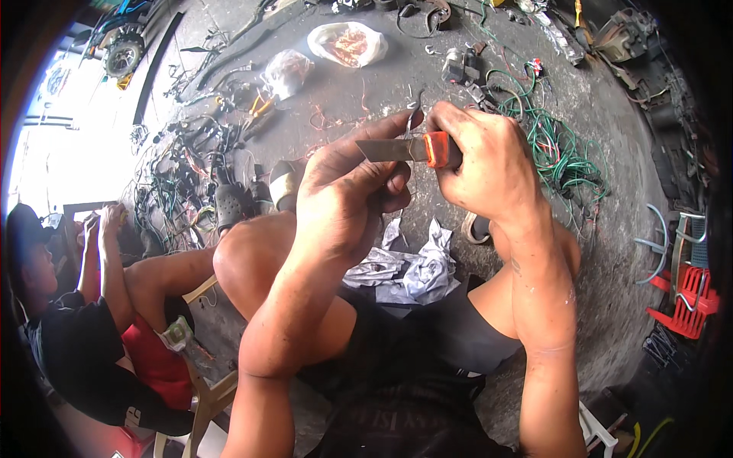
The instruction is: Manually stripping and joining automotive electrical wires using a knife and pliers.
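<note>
My right hand [485,160] is closed on a utility knife with an orange-and-dark handle [438,149]. Its broad, dark blade [389,150] lies horizontally across the fingers of my left hand [343,183], pointing left. My left hand is curled around a short, thin dark wire [414,105], whose upper end sticks up past the fingertips behind the blade; the rest of it is hidden by the blade and fingers. Both hands are raised above my lap, close together.
Tangled cables [175,191], green wires [557,153], a white bag of copper strands [347,43] and crumpled paper [420,267] lie on the concrete floor [366,91]. A co-worker [76,351] sits at the left. Red plastic racks [687,301] stand at the right.
</note>
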A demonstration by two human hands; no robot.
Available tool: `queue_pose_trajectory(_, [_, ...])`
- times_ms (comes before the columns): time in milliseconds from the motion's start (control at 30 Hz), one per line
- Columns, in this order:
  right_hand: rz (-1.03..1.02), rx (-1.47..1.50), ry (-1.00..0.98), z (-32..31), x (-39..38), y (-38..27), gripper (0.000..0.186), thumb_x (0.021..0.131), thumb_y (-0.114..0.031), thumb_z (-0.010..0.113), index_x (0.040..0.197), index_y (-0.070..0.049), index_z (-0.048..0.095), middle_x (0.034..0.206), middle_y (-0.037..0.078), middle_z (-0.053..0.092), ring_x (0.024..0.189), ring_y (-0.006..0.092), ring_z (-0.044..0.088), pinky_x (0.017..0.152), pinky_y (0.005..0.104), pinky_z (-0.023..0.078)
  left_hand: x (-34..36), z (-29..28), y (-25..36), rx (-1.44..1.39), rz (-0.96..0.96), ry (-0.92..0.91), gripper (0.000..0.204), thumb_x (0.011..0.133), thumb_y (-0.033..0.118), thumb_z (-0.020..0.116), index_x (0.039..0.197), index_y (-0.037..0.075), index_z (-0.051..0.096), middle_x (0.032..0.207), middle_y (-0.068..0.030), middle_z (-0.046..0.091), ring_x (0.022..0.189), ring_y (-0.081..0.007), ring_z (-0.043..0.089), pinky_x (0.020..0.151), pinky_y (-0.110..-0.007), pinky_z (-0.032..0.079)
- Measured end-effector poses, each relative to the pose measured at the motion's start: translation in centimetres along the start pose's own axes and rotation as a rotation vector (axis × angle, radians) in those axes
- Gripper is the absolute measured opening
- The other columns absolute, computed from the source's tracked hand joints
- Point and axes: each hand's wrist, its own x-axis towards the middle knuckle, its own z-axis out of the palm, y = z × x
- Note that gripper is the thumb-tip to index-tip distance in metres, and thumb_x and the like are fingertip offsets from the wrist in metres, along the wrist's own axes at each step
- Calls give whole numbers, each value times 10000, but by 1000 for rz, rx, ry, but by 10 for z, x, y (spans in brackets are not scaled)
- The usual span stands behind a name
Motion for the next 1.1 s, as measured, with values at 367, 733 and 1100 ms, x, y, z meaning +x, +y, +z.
queue_pose_trajectory(367, [48, -48, 68, 7, 1, 2, 204, 656, 0, 627, 841, -39, 552, 714, 181, 607, 703, 395, 610, 615, 452, 484, 2, 1, -5, 25, 42, 1, 429, 897, 10, 547, 1296, -117, 454, 810, -35, 533, 669, -92, 478, 561, -229, 397])
queue_pose_trajectory(733, [194, -264, 203, 0, 6, 17, 242, 656, -71, 736, 819, -42, 560, 759, 173, 629, 710, 377, 639, 608, 444, 500, 7, 1, 2, -202, 1, 8, 448, 908, 51, 585, 1299, -108, 432, 891, -52, 478, 728, -110, 447, 594, -213, 381])
queue_pose_trajectory(1100, [135, -215, 193, 10, 11, 6, 214, 680, -20, 661, 865, -78, 571, 762, 155, 626, 724, 382, 628, 631, 459, 488, 15, 17, -10, 80, -10, 168, 220, 925, 47, 545, 1116, -55, 584, 763, 6, 512, 644, -83, 476, 568, -224, 413])
